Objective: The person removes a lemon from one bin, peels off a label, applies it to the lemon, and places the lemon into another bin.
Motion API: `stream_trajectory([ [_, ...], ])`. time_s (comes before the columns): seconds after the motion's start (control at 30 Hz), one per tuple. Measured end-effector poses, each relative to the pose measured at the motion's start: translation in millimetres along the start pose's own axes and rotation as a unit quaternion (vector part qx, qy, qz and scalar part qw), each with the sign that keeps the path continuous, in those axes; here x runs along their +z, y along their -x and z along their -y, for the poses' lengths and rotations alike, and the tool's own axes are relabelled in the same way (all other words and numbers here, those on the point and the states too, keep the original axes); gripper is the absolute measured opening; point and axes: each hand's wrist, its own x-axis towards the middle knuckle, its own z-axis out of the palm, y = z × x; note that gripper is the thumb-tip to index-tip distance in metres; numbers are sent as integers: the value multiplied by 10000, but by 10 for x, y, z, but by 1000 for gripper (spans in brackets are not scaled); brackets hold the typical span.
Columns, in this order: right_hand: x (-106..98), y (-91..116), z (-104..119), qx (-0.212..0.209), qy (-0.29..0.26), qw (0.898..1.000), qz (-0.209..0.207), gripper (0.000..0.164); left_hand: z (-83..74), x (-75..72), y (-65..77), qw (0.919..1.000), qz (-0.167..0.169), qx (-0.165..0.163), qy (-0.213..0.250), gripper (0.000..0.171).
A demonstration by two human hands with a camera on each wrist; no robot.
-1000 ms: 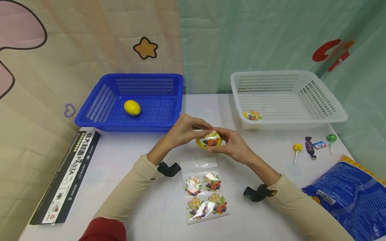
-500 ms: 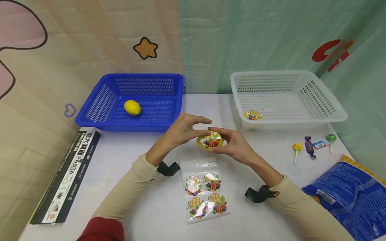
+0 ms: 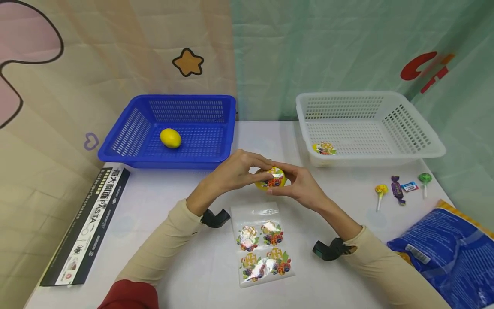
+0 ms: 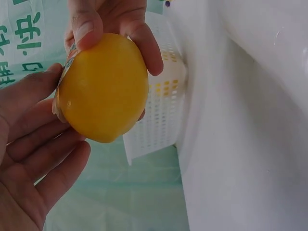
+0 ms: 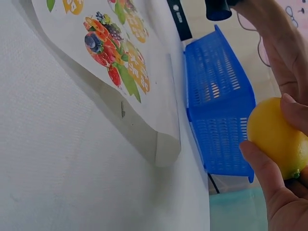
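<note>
Over the middle of the table, my right hand [image 3: 302, 186] grips a yellow lemon [image 4: 106, 91] between thumb and fingers. A shiny fruit-printed sticker [image 3: 275, 178] lies on the lemon's side. My left hand [image 3: 235, 171] is at that side, its thumb pressing on the sticker and its fingers reaching to the top of the lemon. In the left wrist view, the left fingers [image 4: 53, 154] are nearly straight beside the fruit. A clear-edged sheet of fruit stickers [image 3: 262, 253] lies on the table below both hands.
A blue basket [image 3: 166, 165] with one lemon [image 3: 170, 138] stands at back left. A white basket [image 3: 382, 156] at back right holds a stickered fruit [image 3: 324, 148]. Several wrapped sweets, including a purple one [image 3: 397, 190], lie right, near a blue bag [image 3: 451, 253]. A pasta box [image 3: 85, 227] lies left.
The left thumb has slid right across the sticker. The left index finger lifted away from the lemon half a second ago and is now back near its top. The right hand keeps its grip.
</note>
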Motion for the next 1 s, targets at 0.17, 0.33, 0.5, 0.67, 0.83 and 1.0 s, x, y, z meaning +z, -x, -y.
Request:
stream_trajectory([
  [0.17,-36,9,38,-29,-68,9999,73,71,-14,2,7,9999,-90,94,111,25],
  [0.33,-65,11,68,43,-331,9993,137,72,-21,28,17,9990,-321,281,121,33],
  [0.5,-96,23,104,115,-322,9994,-22,75,-7,83,30,9971,-574,440,249,44],
  [0.67,-133,20,193,38,-311,9993,-190,77,-11,119,13,9915,-1037,639,453,51],
  [0.83,-154,14,268,-56,-299,9989,-347,78,-36,133,5,9878,-1273,606,658,55],
  [1.0,-156,9,328,-70,-316,9984,-468,77,-81,136,12,9839,-1389,170,1115,55],
])
